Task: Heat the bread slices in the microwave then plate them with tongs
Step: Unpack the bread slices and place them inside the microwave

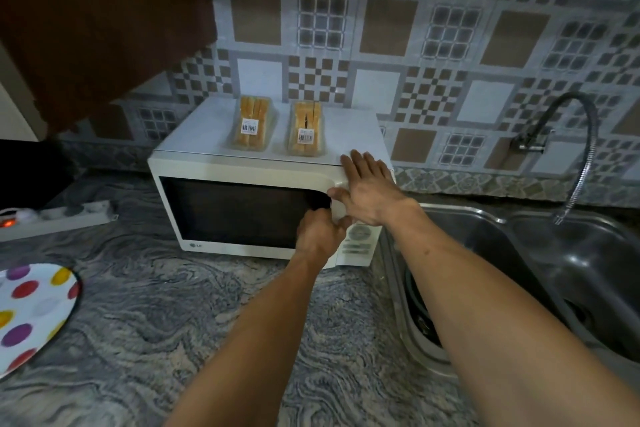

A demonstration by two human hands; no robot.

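Observation:
A white microwave (242,170) stands on the counter against the tiled wall, its dark door closed. Two clear packs of bread slices lie on its top, one to the left (252,123) and one to the right (306,128). My left hand (320,230) curls its fingers around the right edge of the door. My right hand (367,189) lies flat, fingers spread, on the microwave's top right front corner above the control panel. A white plate with coloured dots (33,310) sits at the left edge of the counter. No tongs are in view.
A steel double sink (540,253) with a flexible tap (585,149) lies right of the microwave. A white power strip (59,217) with a lit red switch rests on the marbled counter (173,322) at left. A dark wall cabinet (97,21) hangs upper left.

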